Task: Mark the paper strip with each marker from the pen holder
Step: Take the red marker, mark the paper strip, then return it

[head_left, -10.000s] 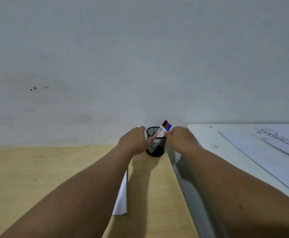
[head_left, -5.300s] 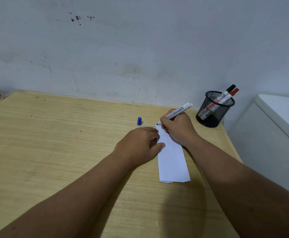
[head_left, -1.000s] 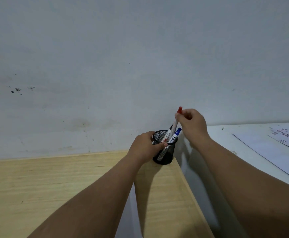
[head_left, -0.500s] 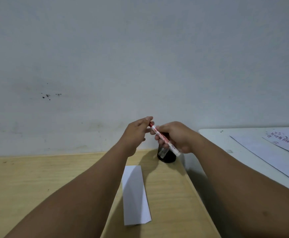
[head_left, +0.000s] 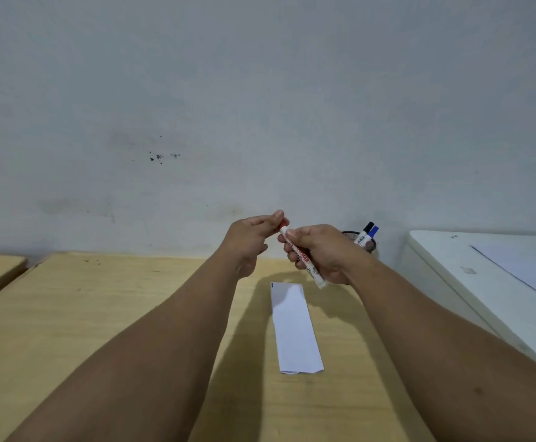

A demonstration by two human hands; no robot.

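The right hand [head_left: 319,253] grips the red marker [head_left: 303,260] by its barrel while the left hand [head_left: 250,237] pinches its cap, above the paper strip [head_left: 293,330]. Behind the right hand, the pen holder [head_left: 368,245] keeps two markers. A hard tug could fling the cap away.

A white marker [head_left: 303,260] bears red lettering and a red cap. At five o'clock lies a white paper strip [head_left: 293,330] with a dark corner mark, on the pale wooden desk [head_left: 69,314]. At two o'clock, black-capped and blue-capped markers [head_left: 368,232].
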